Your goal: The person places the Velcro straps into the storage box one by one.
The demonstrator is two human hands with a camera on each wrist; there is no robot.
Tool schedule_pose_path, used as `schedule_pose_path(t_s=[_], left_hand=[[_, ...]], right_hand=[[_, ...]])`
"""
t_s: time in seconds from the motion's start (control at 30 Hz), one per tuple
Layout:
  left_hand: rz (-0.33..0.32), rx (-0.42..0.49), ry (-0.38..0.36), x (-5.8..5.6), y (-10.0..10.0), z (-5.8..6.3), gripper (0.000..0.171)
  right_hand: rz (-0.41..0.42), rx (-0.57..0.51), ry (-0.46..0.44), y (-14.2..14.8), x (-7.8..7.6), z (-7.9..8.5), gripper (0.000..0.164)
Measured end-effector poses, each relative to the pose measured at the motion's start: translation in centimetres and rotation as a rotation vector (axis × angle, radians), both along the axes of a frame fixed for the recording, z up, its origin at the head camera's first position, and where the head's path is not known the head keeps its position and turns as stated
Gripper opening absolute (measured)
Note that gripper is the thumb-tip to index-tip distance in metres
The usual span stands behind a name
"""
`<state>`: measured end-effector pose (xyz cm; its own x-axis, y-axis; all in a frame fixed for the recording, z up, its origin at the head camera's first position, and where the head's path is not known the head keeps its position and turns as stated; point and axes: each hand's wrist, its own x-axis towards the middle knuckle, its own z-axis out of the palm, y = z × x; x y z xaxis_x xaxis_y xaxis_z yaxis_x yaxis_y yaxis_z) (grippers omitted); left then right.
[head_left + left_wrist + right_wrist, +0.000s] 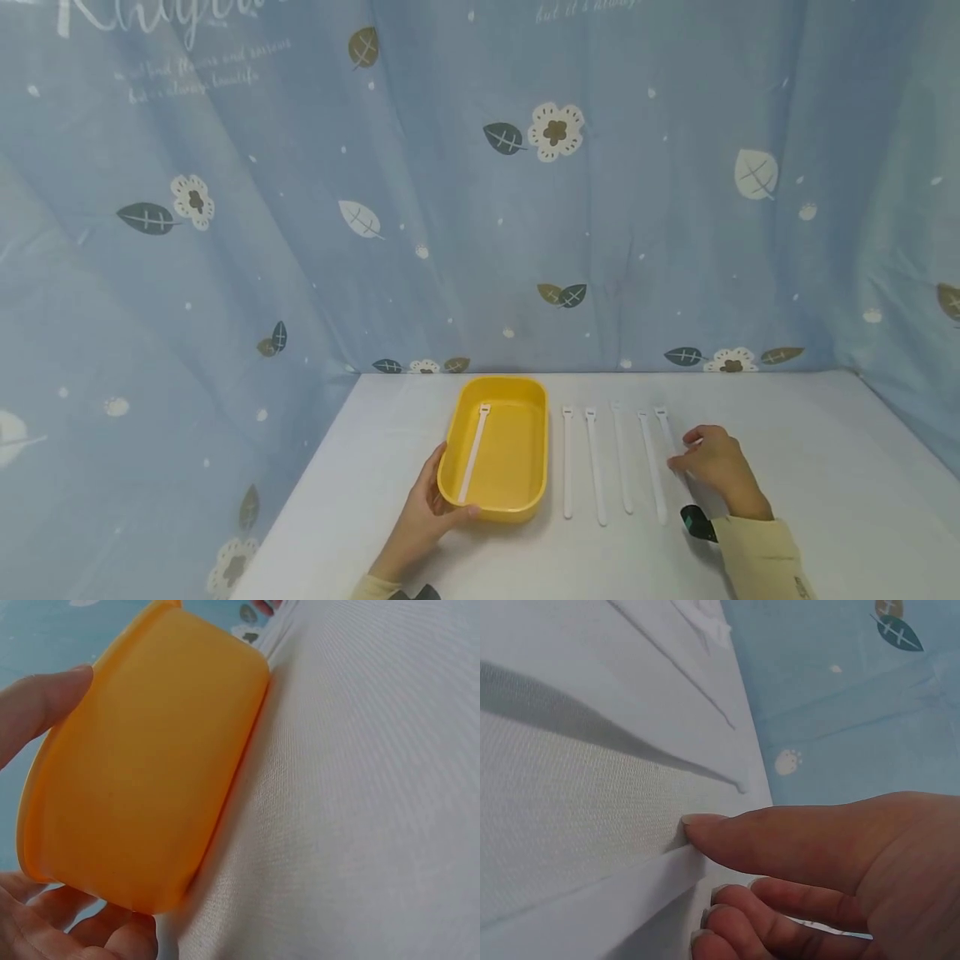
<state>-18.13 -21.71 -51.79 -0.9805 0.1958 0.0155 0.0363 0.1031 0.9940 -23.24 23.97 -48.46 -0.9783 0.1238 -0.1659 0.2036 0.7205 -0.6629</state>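
Observation:
My left hand (422,515) grips the near left corner of a yellow plastic tray (516,450), thumb at the rim and fingers against the side, as the left wrist view also shows. One white cable tie (474,454) lies lengthwise inside the tray. On the right, my right hand (716,468) has its thumb and fingertips at the two edges of the rightmost white cable tie (664,423). In the right wrist view the thumb (780,840) meets that strap's edge, with the other fingers curled on its far side.
Several more white cable ties (596,467) lie roughly parallel between the tray and my right hand, heads pointing away. They rest on a white cloth-covered table (330,492). A blue patterned curtain (450,208) hangs behind the table's back edge and along both sides.

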Motion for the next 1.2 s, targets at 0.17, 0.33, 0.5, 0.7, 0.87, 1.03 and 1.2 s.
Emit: schedule_pose_path(t_s=[0.17, 0.33, 0.5, 0.7, 0.87, 1.03, 1.2], left_hand=[[0.001, 0.007, 0.001, 0.1, 0.0, 0.0, 0.108], [0.011, -0.006, 0.0, 0.1, -0.1, 0.1, 0.108], [0.015, -0.008, -0.003, 0.2, 0.0, 0.3, 0.108], [-0.007, 0.011, 0.005, 0.3, 0.0, 0.1, 0.107], [-0.028, 0.007, 0.015, 0.2, 0.0, -0.1, 0.107], [-0.028, 0.009, 0.007, 0.3, 0.0, -0.1, 0.107], [-0.022, 0.008, 0.012, 0.2, -0.1, 0.1, 0.108]], right_hand=[[-0.013, -0.005, -0.009, -0.2, 0.2, 0.3, 0.052], [-0.034, 0.003, -0.024, -0.6, 0.3, 0.4, 0.052], [-0.033, 0.017, -0.016, -0.6, 0.3, 0.4, 0.052], [-0.016, 0.032, 0.002, -0.2, 0.5, 0.5, 0.05], [-0.009, 0.037, -0.016, 0.2, 0.6, 0.5, 0.048], [0.016, 0.037, -0.024, 0.5, 0.7, 0.6, 0.044], [0.035, 0.032, -0.021, 0.6, 0.7, 0.9, 0.039]])
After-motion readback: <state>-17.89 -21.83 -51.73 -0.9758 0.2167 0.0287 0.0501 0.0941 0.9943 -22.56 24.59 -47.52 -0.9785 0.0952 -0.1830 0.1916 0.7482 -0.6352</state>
